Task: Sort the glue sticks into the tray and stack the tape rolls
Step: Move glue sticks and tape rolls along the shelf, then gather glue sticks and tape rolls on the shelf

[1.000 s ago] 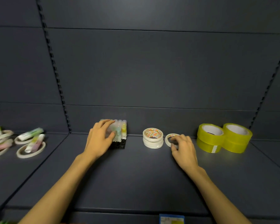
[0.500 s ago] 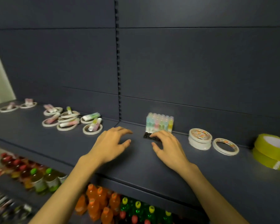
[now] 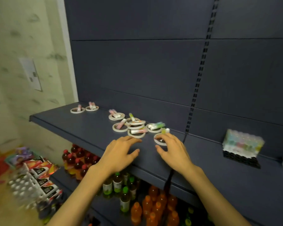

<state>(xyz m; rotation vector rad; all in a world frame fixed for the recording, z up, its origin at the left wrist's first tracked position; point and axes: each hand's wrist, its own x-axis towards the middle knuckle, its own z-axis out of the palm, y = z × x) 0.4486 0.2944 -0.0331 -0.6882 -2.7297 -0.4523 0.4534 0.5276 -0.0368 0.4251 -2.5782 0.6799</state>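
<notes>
Nearby, glue stick point(image 3: 165, 130) — upright, cap skyward.

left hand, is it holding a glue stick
No, the left hand is spread with nothing in it over the bare shelf.

Dark blue shelving back panel point(image 3: 137, 66); pale marbled wall point(image 3: 23, 38) at left; drink bottles point(image 3: 78, 160) below

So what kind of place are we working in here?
Most likely a shop aisle: a dark metal display shelf with a slotted back panel, rows of bottled drinks on the shelf below, and packaged goods racked at left.
</notes>
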